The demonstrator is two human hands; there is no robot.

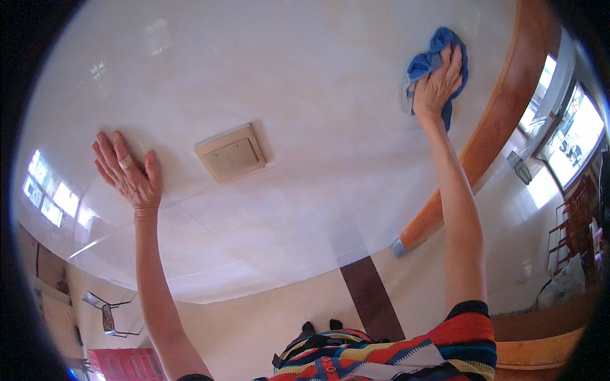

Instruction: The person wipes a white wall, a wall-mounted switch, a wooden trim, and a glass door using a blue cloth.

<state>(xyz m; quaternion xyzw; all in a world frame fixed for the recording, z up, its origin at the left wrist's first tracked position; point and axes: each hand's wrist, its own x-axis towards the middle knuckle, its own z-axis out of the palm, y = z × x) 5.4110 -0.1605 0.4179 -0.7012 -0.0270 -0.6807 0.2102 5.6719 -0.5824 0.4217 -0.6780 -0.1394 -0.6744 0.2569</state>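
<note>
A blue cloth (420, 65) lies bunched against the glossy white tiled wall (305, 85) at the upper right, with my right hand (439, 85) pressed over it, fingers bent on the fabric. Part of the cloth hangs below the palm, and something whitish shows at its left edge. My left hand (127, 170) rests on the same wall at the left, its fingers a little apart and nothing in it; one finger bears a pale band. Between my hands, nearer the left one, is a two-rocker light switch (230, 153) in a cream plate.
A curved wooden trim (495, 112) borders the wall at the right, beyond my right arm. Below, the floor has a dark brown strip (371, 297). A metal-framed chair (108, 319) stands at the lower left near a red piece of furniture (124, 364). Wooden chairs (572, 224) are at the far right.
</note>
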